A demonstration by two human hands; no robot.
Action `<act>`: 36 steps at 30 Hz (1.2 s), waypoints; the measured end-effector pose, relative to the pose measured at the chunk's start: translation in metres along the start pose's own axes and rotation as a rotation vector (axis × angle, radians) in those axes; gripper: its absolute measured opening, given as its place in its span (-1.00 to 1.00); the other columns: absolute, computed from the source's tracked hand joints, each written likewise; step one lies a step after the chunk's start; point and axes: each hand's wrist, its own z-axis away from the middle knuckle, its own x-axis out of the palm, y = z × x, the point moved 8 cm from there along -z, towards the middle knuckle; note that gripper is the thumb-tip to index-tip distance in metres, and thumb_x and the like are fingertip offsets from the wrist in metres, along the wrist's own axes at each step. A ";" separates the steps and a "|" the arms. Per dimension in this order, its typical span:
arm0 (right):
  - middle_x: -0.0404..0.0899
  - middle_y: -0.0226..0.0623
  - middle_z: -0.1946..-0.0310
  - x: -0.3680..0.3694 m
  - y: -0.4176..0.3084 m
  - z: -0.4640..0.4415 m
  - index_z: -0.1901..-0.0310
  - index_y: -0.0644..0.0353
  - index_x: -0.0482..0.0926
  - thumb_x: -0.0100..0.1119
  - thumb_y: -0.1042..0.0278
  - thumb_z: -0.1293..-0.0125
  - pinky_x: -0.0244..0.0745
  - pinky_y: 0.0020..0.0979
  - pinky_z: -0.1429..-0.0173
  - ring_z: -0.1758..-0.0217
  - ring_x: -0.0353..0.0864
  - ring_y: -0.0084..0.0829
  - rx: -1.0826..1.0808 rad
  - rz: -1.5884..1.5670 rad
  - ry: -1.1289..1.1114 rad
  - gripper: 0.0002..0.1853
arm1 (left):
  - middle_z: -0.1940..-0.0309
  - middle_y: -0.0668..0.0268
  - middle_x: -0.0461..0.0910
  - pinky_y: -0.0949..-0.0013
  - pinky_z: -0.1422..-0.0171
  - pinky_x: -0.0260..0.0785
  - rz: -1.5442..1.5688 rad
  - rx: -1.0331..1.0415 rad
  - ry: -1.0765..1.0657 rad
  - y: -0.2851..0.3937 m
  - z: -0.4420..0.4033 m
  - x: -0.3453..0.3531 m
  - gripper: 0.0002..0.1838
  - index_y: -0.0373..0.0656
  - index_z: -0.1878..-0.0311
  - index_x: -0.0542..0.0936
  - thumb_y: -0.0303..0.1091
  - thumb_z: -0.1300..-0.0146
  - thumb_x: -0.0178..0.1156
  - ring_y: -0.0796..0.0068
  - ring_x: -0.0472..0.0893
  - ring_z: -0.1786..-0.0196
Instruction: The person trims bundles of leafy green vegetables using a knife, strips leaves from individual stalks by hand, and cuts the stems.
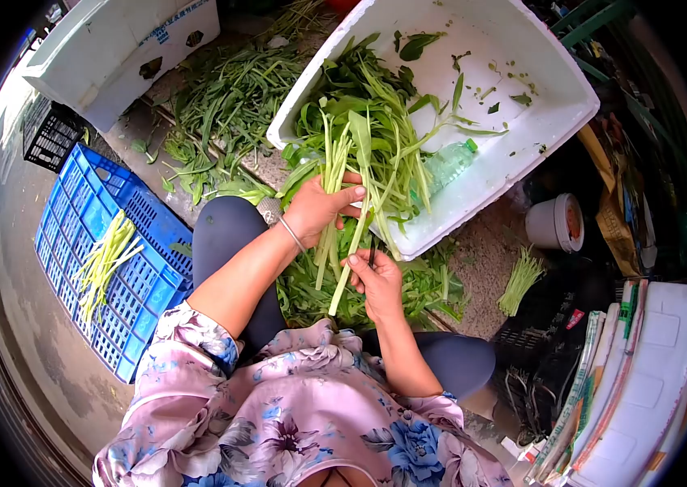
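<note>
L hand (319,209) clamped round slim pale-green leafy stalks (331,166), bare ends toward the wearer, prob. so R hand (377,288) can reach them; R thumb & fingers pinched at one long pale stem (340,296) (small dark item there, can't ID). Leafy tips over open white foam box (558,89). Blue print (183,22) on upright white foam crate (104,61), too small to read.

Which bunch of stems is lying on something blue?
The bunch at the left, on the blue crate. Another bunch lies on the ground near the white bucket, and the left hand grips a third bunch.
</note>
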 end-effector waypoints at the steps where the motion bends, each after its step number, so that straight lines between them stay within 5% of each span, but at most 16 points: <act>1: 0.57 -0.35 0.46 -0.002 -0.003 0.001 0.26 0.27 0.49 0.21 0.34 -0.17 0.14 -0.72 0.62 0.60 0.36 -0.74 -0.007 -0.003 0.009 -0.80 | 0.27 0.27 0.58 0.60 0.60 0.24 0.001 -0.002 0.001 -0.001 0.000 0.002 -0.68 -0.22 0.02 0.40 -0.34 -0.20 0.16 0.45 0.64 0.33; 5: 0.49 -0.46 0.51 -0.021 -0.031 -0.007 0.10 0.31 0.50 0.14 0.26 -0.24 0.14 -0.70 0.53 0.59 0.26 -0.75 -0.124 0.098 0.177 -0.70 | 0.36 0.31 0.57 0.61 0.61 0.24 0.004 0.018 -0.054 -0.004 0.000 0.011 -0.70 -0.23 0.05 0.40 -0.37 -0.19 0.17 0.44 0.65 0.35; 10: 0.42 -0.49 0.55 -0.001 -0.073 -0.021 -0.17 0.29 0.33 0.09 0.23 -0.28 0.12 -0.70 0.52 0.56 0.25 -0.75 -0.254 0.051 -0.003 -0.52 | 0.42 0.34 0.55 0.61 0.61 0.25 -0.039 0.033 -0.113 -0.009 -0.001 0.017 -0.75 -0.24 0.11 0.45 -0.39 -0.16 0.19 0.53 0.61 0.41; 17: 0.35 -0.56 0.58 -0.009 -0.066 -0.029 -0.10 0.26 0.44 0.10 0.26 -0.27 0.09 -0.69 0.51 0.55 0.20 -0.74 -0.247 0.095 0.073 -0.60 | 0.47 0.33 0.55 0.61 0.60 0.28 -0.065 0.053 -0.131 -0.004 0.003 0.019 -0.76 -0.29 0.13 0.48 -0.43 -0.14 0.19 0.53 0.60 0.45; 23: 0.28 -0.62 0.64 -0.067 -0.058 -0.007 -0.07 0.22 0.47 0.09 0.23 -0.29 0.09 -0.66 0.51 0.57 0.18 -0.74 -0.451 0.081 0.416 -0.63 | 0.41 0.27 0.57 0.63 0.60 0.29 -0.101 0.027 -0.145 -0.006 0.004 0.020 -0.75 -0.32 0.11 0.46 -0.43 -0.16 0.18 0.51 0.62 0.46; 25: 0.28 -0.61 0.67 -0.066 -0.029 -0.008 0.01 0.25 0.53 0.07 0.20 -0.29 0.10 -0.66 0.52 0.58 0.20 -0.75 -0.058 0.325 0.293 -0.66 | 0.38 0.26 0.58 0.63 0.60 0.29 -0.110 0.025 -0.156 -0.002 0.007 0.024 -0.74 -0.33 0.11 0.46 -0.43 -0.17 0.17 0.50 0.62 0.45; 26: 0.27 -0.59 0.68 -0.065 -0.004 0.001 -0.02 0.30 0.47 0.02 0.14 -0.31 0.10 -0.65 0.55 0.60 0.21 -0.73 0.306 0.309 0.116 -0.60 | 0.36 0.25 0.58 0.63 0.59 0.29 -0.117 0.006 -0.188 -0.002 0.008 0.027 -0.75 -0.32 0.10 0.46 -0.42 -0.18 0.15 0.50 0.62 0.44; 27: 0.27 -0.59 0.68 -0.068 -0.004 0.004 -0.02 0.30 0.47 0.02 0.14 -0.31 0.10 -0.65 0.55 0.60 0.21 -0.73 0.308 0.307 0.124 -0.60 | 0.34 0.24 0.59 0.63 0.59 0.29 -0.125 -0.015 -0.221 -0.004 0.010 0.030 -0.75 -0.31 0.09 0.46 -0.41 -0.19 0.14 0.50 0.62 0.43; 29: 0.22 -0.57 0.68 -0.038 -0.007 0.010 -0.13 0.34 0.31 -0.05 0.04 -0.33 0.10 -0.64 0.57 0.63 0.19 -0.69 0.300 -0.434 -0.225 -0.47 | 0.32 0.26 0.59 0.63 0.57 0.29 -0.106 -0.021 -0.308 -0.008 0.012 0.035 -0.74 -0.29 0.08 0.46 -0.38 -0.20 0.13 0.51 0.62 0.41; 30: 0.18 -0.56 0.68 -0.028 -0.020 0.008 -0.25 0.35 0.09 -0.11 0.00 -0.33 0.10 -0.62 0.57 0.65 0.15 -0.66 0.247 -0.625 -0.349 -0.36 | 0.30 0.28 0.59 0.63 0.55 0.29 -0.089 -0.023 -0.387 -0.010 0.015 0.041 -0.73 -0.27 0.07 0.46 -0.35 -0.21 0.13 0.53 0.62 0.39; 31: 0.20 -0.54 0.69 -0.016 -0.035 0.007 -0.26 0.34 0.07 -0.10 -0.01 -0.33 0.11 -0.62 0.57 0.65 0.16 -0.65 0.201 -0.763 -0.509 -0.34 | 0.30 0.28 0.59 0.63 0.55 0.29 -0.094 -0.027 -0.395 -0.012 0.016 0.042 -0.73 -0.27 0.07 0.46 -0.35 -0.21 0.13 0.53 0.62 0.39; 36: 0.21 -0.52 0.70 0.005 -0.068 -0.011 -0.27 0.32 0.05 -0.05 -0.01 -0.30 0.10 -0.60 0.58 0.68 0.15 -0.64 0.062 -0.718 -0.709 -0.31 | 0.30 0.23 0.59 0.64 0.56 0.31 -0.060 -0.082 -0.539 -0.018 0.020 0.051 -0.73 -0.26 0.04 0.45 -0.36 -0.23 0.11 0.44 0.63 0.40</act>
